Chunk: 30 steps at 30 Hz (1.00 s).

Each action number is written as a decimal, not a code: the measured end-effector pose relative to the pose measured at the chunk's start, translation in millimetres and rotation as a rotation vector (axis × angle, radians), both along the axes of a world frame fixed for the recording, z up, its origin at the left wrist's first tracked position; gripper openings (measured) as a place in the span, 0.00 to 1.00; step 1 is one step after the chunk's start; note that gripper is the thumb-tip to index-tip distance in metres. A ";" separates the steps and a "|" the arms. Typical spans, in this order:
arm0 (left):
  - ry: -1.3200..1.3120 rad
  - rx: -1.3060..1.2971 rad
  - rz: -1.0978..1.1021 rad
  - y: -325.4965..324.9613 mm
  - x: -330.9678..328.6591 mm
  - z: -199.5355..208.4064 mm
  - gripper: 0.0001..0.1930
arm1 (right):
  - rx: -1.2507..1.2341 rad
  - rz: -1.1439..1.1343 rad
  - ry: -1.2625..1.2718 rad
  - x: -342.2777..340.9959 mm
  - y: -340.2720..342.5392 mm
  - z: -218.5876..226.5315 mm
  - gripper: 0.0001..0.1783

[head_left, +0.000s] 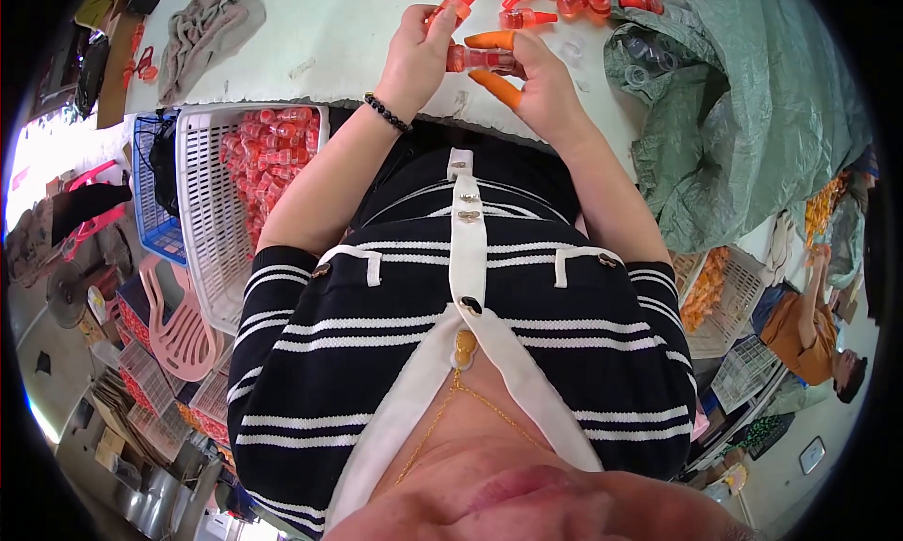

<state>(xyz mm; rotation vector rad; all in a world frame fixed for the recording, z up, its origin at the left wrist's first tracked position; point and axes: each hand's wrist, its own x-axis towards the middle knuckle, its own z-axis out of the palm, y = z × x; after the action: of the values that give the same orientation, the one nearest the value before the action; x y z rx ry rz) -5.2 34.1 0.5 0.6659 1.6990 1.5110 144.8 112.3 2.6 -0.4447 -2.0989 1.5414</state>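
Over the far table, my left hand [419, 56] is closed around a small red bottle with a pointed cap [455, 7], tilted up to the right. My right hand [547, 82] wears orange finger covers on its thumb and forefinger. Those two fingers grip a small red bottle with a clear end [483, 59], lying sideways between the hands. Its left end meets the fingers of my left hand, which partly hide it. Several more red bottles with pointed caps [574, 3] lie loose beyond my right hand.
A green plastic sack [743, 118] with clear rings in its mouth lies at the right. Left of me stands a white crate [212, 221] of red bottles, beside a blue crate [155, 198]. A grey cloth [209, 35] rests on the white table [320, 33]. Another person [804, 329] is at far right.
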 end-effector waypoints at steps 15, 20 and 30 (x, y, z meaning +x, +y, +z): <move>0.705 0.219 -0.009 -7.7 17.0 2.5 0.16 | -0.570 -0.103 -0.115 1.1 -5.1 -3.3 0.14; 0.744 0.261 0.026 -3.9 16.9 -4.6 0.16 | -0.442 -0.065 -0.022 1.4 -6.3 -9.4 0.15; -0.038 0.120 -0.176 -8.5 -6.0 -16.8 0.16 | 0.344 -0.389 -0.429 36.7 51.8 17.2 0.24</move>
<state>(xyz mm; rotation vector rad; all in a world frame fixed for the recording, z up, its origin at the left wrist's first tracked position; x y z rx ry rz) -11.2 25.6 -16.4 0.8227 1.4887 1.4992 181.5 164.1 19.8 -1.0527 -2.3477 0.8976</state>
